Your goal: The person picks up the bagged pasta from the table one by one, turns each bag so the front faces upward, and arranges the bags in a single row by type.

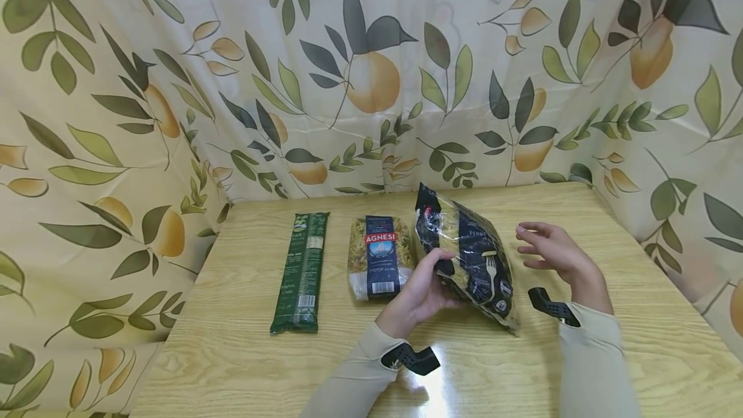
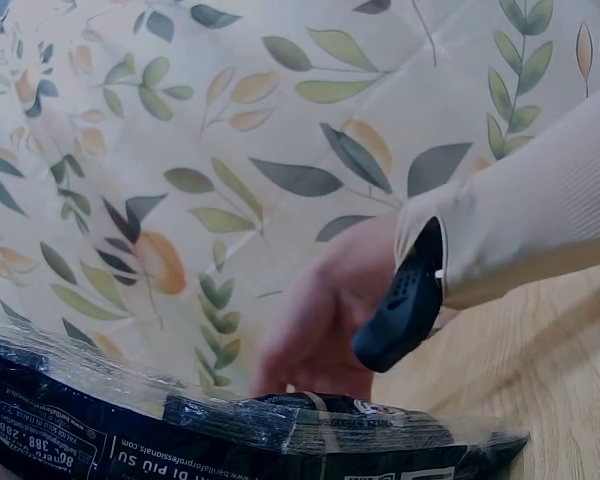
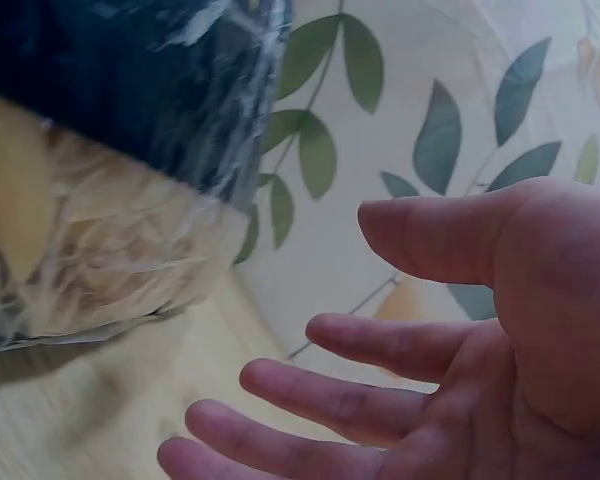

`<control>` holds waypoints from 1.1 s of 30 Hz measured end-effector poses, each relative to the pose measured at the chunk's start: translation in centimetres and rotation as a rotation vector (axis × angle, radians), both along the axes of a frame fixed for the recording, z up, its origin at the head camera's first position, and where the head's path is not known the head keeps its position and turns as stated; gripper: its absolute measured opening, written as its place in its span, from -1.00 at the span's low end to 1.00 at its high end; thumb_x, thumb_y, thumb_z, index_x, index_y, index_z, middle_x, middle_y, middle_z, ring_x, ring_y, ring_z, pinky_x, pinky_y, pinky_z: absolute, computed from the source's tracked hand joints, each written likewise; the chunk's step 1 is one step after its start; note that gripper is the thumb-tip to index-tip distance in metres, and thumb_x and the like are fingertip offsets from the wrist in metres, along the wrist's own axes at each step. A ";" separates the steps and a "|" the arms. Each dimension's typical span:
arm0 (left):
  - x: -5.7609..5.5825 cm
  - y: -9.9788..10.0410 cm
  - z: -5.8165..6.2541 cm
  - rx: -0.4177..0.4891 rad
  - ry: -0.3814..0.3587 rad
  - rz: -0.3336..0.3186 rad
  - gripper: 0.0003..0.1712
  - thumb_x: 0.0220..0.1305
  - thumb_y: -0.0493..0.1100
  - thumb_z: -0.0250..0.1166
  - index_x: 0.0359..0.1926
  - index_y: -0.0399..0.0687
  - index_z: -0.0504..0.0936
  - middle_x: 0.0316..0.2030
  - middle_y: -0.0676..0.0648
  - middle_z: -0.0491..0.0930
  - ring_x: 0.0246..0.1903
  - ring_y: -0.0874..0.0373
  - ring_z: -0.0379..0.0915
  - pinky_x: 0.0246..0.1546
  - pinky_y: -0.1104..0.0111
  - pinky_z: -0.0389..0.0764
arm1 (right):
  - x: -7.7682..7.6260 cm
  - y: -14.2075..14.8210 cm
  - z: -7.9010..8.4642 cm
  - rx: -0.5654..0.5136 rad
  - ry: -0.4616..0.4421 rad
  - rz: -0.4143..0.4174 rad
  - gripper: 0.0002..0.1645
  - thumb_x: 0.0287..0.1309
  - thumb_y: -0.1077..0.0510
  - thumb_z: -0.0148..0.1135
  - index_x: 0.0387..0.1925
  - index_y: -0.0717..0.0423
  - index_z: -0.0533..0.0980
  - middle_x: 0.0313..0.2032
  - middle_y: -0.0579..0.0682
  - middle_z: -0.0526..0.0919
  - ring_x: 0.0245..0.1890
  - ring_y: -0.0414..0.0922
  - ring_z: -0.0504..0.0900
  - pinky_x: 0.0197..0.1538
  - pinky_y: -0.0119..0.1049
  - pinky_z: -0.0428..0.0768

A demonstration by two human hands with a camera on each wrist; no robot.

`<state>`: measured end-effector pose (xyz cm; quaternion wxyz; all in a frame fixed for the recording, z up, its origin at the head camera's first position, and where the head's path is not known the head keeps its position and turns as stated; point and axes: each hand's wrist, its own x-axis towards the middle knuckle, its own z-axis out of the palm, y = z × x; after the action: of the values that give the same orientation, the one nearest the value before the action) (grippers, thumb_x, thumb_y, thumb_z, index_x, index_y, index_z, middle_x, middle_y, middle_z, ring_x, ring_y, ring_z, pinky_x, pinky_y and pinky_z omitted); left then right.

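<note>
A dark blue bag of penne pasta (image 1: 478, 260) with clear windows stands tilted at the right of the table. My left hand (image 1: 420, 292) grips its near left side, thumb on the front and the other fingers mostly hidden behind the bag. In the right wrist view, the lower edge of the penne bag (image 3: 130, 240) hangs close over the tabletop. Just right of the bag, my right hand (image 1: 554, 253) is held with fingers spread and nothing in them. The left wrist view shows the right hand (image 2: 325, 320) past the bag's printed edge.
Left of the penne bag, an Agnesi pasta packet (image 1: 380, 257) lies flat on the wooden table (image 1: 220, 347). Further left lies a long green spaghetti packet (image 1: 300, 273). A leaf-and-fruit patterned curtain (image 1: 371, 140) encloses the table's back and sides.
</note>
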<state>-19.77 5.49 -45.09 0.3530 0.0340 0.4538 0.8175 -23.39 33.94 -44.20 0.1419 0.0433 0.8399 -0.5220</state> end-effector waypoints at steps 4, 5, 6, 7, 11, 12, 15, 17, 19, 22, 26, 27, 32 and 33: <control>0.0 0.0 0.0 0.002 0.001 0.003 -0.25 0.37 0.11 0.00 0.52 -0.04 0.26 0.44 -0.24 0.33 0.44 -0.25 0.24 0.45 -0.39 0.11 | -0.3 -0.1 -0.6 -0.016 -0.050 0.023 -0.06 0.61 -0.23 -0.21 0.60 0.40 -0.13 0.53 0.52 0.05 0.24 0.09 0.58 0.06 -0.14 0.75; 0.0 0.0 0.1 0.003 0.002 0.002 -0.25 0.37 0.11 0.00 0.52 -0.04 0.26 0.44 -0.24 0.33 0.44 -0.25 0.23 0.45 -0.39 0.11 | -0.4 -0.2 -0.7 -0.021 -0.060 0.028 -0.05 0.61 -0.23 -0.21 0.59 0.40 -0.13 0.53 0.52 0.04 0.21 0.04 0.60 0.06 -0.12 0.75; 0.0 0.0 0.1 0.002 0.003 0.002 -0.25 0.37 0.11 -0.01 0.52 -0.04 0.26 0.44 -0.24 0.33 0.44 -0.25 0.24 0.45 -0.40 0.11 | -0.5 -0.3 -0.7 -0.027 -0.068 0.033 -0.05 0.61 -0.23 -0.20 0.59 0.40 -0.14 0.53 0.53 0.04 0.19 0.00 0.60 0.07 -0.10 0.75; -0.1 0.0 0.1 0.003 0.003 0.002 -0.25 0.37 0.11 -0.01 0.51 -0.04 0.26 0.44 -0.24 0.33 0.44 -0.25 0.24 0.45 -0.40 0.11 | -0.5 -0.4 -0.8 -0.034 -0.076 0.037 -0.05 0.61 -0.23 -0.20 0.59 0.41 -0.14 0.53 0.53 0.03 0.17 -0.02 0.61 0.08 -0.08 0.75; -0.1 0.1 0.1 0.001 0.004 0.001 -0.25 0.37 0.11 -0.01 0.51 -0.05 0.27 0.43 -0.23 0.34 0.43 -0.25 0.25 0.45 -0.39 0.12 | -0.6 -0.8 -1.0 -0.051 -0.092 0.051 -0.05 0.61 -0.22 -0.20 0.59 0.42 -0.15 0.53 0.54 0.01 0.20 0.00 0.57 0.13 -0.03 0.73; -0.1 0.1 0.1 -0.001 0.003 0.002 -0.25 0.37 0.11 -0.01 0.51 -0.05 0.27 0.43 -0.23 0.35 0.43 -0.25 0.26 0.45 -0.38 0.13 | -0.7 -0.9 -1.1 -0.055 -0.094 0.053 -0.05 0.61 -0.21 -0.20 0.59 0.42 -0.16 0.53 0.54 0.01 0.21 0.02 0.56 0.14 -0.02 0.72; -0.1 0.1 0.1 -0.002 0.004 0.003 -0.25 0.37 0.11 0.00 0.51 -0.04 0.27 0.43 -0.23 0.35 0.43 -0.25 0.26 0.45 -0.38 0.13 | -0.6 -1.2 -1.3 -0.069 -0.096 0.056 -0.06 0.62 -0.20 -0.22 0.59 0.43 -0.16 0.52 0.55 0.03 0.23 0.07 0.53 0.13 -0.03 0.73; 0.0 0.1 0.0 -0.006 0.006 0.003 -0.25 0.37 0.11 0.00 0.51 -0.04 0.26 0.43 -0.23 0.34 0.43 -0.26 0.26 0.45 -0.38 0.12 | -0.6 -1.4 -1.4 -0.075 -0.098 0.059 -0.07 0.63 -0.19 -0.23 0.59 0.44 -0.17 0.52 0.55 0.03 0.26 0.13 0.52 0.12 -0.04 0.73; 0.0 0.1 0.0 -0.010 0.008 0.002 -0.25 0.36 0.11 0.00 0.52 -0.04 0.26 0.43 -0.24 0.35 0.42 -0.25 0.27 0.45 -0.37 0.13 | -0.6 -1.5 -1.5 -0.086 -0.100 0.059 -0.07 0.63 -0.19 -0.23 0.59 0.43 -0.18 0.51 0.55 0.03 0.25 0.13 0.55 0.09 -0.07 0.73; 0.0 0.1 0.0 -0.017 0.010 0.003 -0.25 0.36 0.12 -0.01 0.51 -0.03 0.28 0.42 -0.24 0.37 0.40 -0.23 0.29 0.45 -0.36 0.14 | -0.7 -1.6 -1.8 -0.098 -0.106 0.053 -0.07 0.63 -0.18 -0.24 0.59 0.44 -0.18 0.51 0.55 0.02 0.16 0.04 0.63 0.07 -0.10 0.74; 0.0 0.2 0.0 -0.018 0.011 0.002 -0.25 0.36 0.12 -0.01 0.51 -0.03 0.27 0.43 -0.24 0.36 0.41 -0.22 0.29 0.45 -0.37 0.13 | -0.7 -1.8 -2.0 -0.123 -0.113 0.033 -0.10 0.64 -0.16 -0.24 0.58 0.44 -0.16 0.51 0.55 0.01 -0.07 -0.17 0.73 -0.01 -0.18 0.75; 0.0 0.2 -0.1 -0.017 0.011 0.003 -0.25 0.37 0.12 -0.01 0.52 -0.02 0.27 0.44 -0.25 0.36 0.42 -0.23 0.28 0.45 -0.38 0.12 | -0.8 -1.8 -2.1 -0.129 -0.115 0.029 -0.11 0.64 -0.15 -0.24 0.58 0.44 -0.16 0.51 0.55 0.00 -0.11 -0.19 0.74 -0.03 -0.19 0.76; 0.0 0.1 -0.1 -0.020 0.013 0.003 -0.24 0.36 0.12 -0.01 0.51 -0.03 0.27 0.43 -0.24 0.36 0.41 -0.21 0.29 0.45 -0.38 0.12 | -0.8 -2.1 -2.0 -0.136 -0.116 0.010 -0.12 0.64 -0.13 -0.24 0.57 0.44 -0.15 0.50 0.55 0.01 -0.21 -0.22 0.77 -0.08 -0.22 0.77; 0.0 0.1 -0.1 -0.022 0.014 0.003 -0.24 0.35 0.12 -0.01 0.51 -0.03 0.27 0.43 -0.24 0.37 0.40 -0.20 0.30 0.45 -0.38 0.12 | -0.8 -2.1 -2.0 -0.130 -0.114 0.010 -0.13 0.64 -0.13 -0.24 0.57 0.45 -0.15 0.50 0.56 0.02 -0.22 -0.21 0.77 -0.09 -0.23 0.77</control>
<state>-19.80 5.63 -45.20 0.3488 0.0350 0.4653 0.8128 -24.19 31.88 -46.22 0.1946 0.0596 0.7949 -0.5716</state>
